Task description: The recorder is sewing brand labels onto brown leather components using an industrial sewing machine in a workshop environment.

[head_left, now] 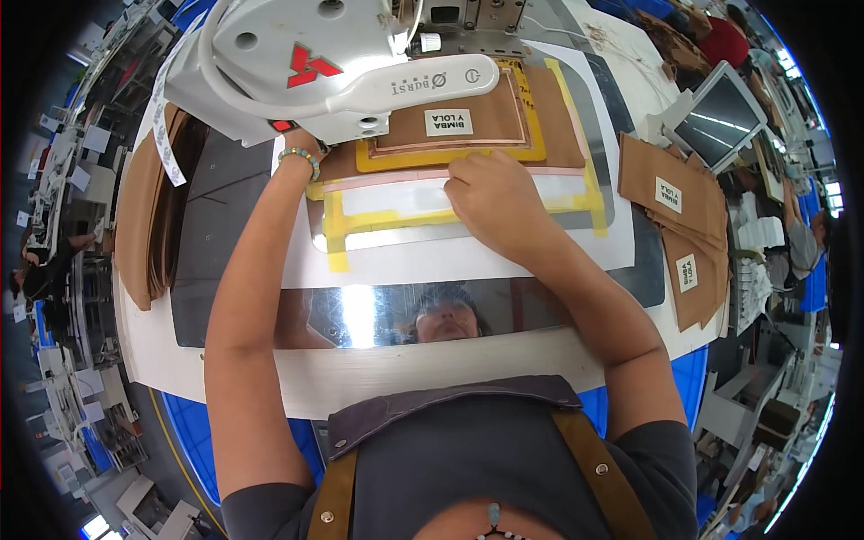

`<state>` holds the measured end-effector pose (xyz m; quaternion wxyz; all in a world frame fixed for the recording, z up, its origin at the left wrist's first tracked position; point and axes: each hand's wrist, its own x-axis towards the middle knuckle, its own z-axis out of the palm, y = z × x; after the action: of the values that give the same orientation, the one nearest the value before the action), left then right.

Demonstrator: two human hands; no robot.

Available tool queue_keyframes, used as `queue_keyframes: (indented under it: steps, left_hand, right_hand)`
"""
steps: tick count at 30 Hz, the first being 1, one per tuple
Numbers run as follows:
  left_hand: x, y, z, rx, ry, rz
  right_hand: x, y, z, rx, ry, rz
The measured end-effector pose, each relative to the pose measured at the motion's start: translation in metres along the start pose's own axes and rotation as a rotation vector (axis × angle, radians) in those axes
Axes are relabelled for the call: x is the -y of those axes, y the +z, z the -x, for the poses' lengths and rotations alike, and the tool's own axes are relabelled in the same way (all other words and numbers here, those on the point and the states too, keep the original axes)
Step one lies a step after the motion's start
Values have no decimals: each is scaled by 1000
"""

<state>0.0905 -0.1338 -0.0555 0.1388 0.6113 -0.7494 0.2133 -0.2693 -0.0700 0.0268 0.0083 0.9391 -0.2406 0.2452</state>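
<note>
A brown rectangular piece with a white label (400,135) sits inside a yellow frame (538,135) under the white machine head (270,54). Brown material lies beneath the frame, on a metal template (603,193) with yellow tape and a white strip. My right hand (493,202) has its fingers curled against the frame's front edge; whatever is in them is hidden. My left hand (301,142), beyond a beaded bracelet, reaches to the left end of the brown material under the machine head, its fingers mostly hidden.
Stacked brown pieces lie at left (144,216) and right (675,234). A grey screen (715,117) stands at the back right. A shiny plate (378,315) runs along the front of the white table (432,369). Other people work at the far edges.
</note>
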Motion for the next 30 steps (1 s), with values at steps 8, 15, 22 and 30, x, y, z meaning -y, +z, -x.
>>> queue_keyframes:
  steps: [8,15,22,30]
  left_hand:
    - [44,8,-39,-278,-281,438]
    - [62,-166,65,-378,-577,536]
    - [98,-348,333,-490,-1043,347]
    - [17,-367,628,-312,-1494,-249]
  right_hand:
    - [5,-1,-12,-147,-41,-96]
    - [-17,-9,-5,5,386,-840]
    - [-26,-22,5,187,511,-1103]
    - [-46,-36,16,219,612,-1235]
